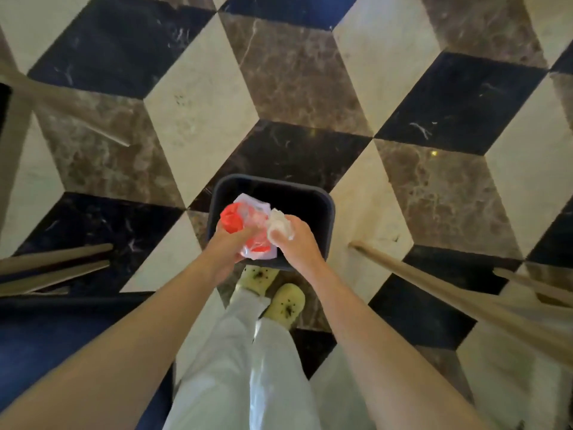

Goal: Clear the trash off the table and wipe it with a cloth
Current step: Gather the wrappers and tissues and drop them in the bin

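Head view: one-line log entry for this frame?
phase: dumping trash | left hand: holds red-and-clear wrapper | right hand: holds white tissue | both over bin on floor

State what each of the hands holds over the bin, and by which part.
The left hand grips red-and-clear plastic wrapping by its near edge; the right hand clutches a crumpled white tissue around its lower part.

Bin mouth (pixel 310 200): open at centre frame.
Floor (pixel 310 88) above: bare.
Wooden legs (pixel 434 287): lower right, left edge.
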### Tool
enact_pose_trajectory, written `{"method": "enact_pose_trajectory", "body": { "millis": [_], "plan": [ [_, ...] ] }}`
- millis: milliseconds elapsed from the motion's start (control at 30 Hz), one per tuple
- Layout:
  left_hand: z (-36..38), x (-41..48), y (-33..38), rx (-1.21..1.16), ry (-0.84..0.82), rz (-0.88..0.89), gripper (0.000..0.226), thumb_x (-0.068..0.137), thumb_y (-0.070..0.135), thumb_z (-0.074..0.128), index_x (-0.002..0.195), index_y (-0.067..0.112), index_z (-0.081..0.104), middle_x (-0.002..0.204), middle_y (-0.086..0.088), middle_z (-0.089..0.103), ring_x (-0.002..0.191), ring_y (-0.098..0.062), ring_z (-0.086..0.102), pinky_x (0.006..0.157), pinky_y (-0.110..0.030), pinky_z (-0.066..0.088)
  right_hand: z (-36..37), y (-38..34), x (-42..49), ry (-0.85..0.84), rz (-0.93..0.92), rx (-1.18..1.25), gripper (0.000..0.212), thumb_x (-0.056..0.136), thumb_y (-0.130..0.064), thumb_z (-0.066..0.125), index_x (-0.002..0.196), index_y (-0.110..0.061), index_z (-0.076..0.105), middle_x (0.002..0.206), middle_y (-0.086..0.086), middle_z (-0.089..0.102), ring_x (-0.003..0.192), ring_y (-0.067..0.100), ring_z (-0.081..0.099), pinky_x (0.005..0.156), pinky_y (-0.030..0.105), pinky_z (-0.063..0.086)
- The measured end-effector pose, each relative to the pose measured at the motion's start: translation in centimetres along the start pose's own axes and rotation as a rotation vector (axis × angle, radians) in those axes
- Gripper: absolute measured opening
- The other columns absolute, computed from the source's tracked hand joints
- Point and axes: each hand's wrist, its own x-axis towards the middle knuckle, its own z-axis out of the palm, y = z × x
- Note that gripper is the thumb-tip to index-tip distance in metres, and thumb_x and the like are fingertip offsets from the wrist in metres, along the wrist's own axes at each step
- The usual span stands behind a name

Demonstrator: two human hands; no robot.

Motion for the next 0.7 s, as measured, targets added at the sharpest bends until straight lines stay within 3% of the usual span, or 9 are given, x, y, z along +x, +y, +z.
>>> {"method": "enact_pose_trajectory", "body": {
  "millis": [167,300,467,567,700],
  "plan": [
    [-0.4,7.0,-3.9,-0.006,0.103,-0.107,0.07,0.068,0.023,0.081,0.127,0.027,0.044,0.113,-0.001,0.067,0.1,-0.019,0.065,0.075,-0.026,0.052,3.5,5.0,5.4,-0.043,0.069,0.024,0.05,0.076,-0.045,0.053,0.121,-0.023,0.053,0.117,0.004,0.059,0.109,0.025,0.056,0.093,0.049,0.048],
    [-0.9,11.7,-5.3,0.061,0.049,-0.119,0.079,0.064,0.027,0.083,0.132,0.025,0.044,0.115,-0.001,0.066,0.103,-0.02,0.064,0.092,-0.036,0.051,4.3,6.8,9.0,-0.056,0.059,-0.1,0.043,0.093,-0.023,0.046,0.135,-0.015,0.046,0.13,0.015,0.052,0.121,0.033,0.047,0.103,0.049,0.037],
    [-1.7,14.7,-6.4,0.089,0.054,-0.124,0.081,0.08,0.032,0.07,0.146,0.034,0.023,0.138,0.003,0.048,0.123,-0.021,0.048,0.102,-0.034,0.039,5.9,9.0,11.9,-0.057,0.079,-0.154,0.049,0.097,-0.034,0.043,0.141,-0.014,0.038,0.144,0.02,0.037,0.133,0.036,0.035,0.111,0.042,0.03],
    [-2.2,15.2,-6.2,0.21,0.085,-0.149,0.067,0.086,0.04,0.06,0.143,0.042,0.025,0.142,0.004,0.042,0.128,-0.024,0.042,0.096,-0.037,0.034,6.3,9.2,12.1,-0.067,0.089,-0.186,0.052,0.096,-0.041,0.042,0.142,-0.016,0.037,0.146,0.016,0.036,0.132,0.035,0.037,0.111,0.042,0.031],
    [-3.3,14.9,-5.0,0.563,0.069,-0.073,0.059,0.09,0.036,0.055,0.144,0.034,0.032,0.139,-0.007,0.05,0.123,-0.028,0.049,0.1,-0.036,0.039,6.1,9.1,12.0,-0.094,0.085,-0.289,0.061,0.089,-0.051,0.05,0.141,-0.023,0.036,0.148,0.011,0.033,0.133,0.036,0.035,0.11,0.044,0.032]
  ]
}}
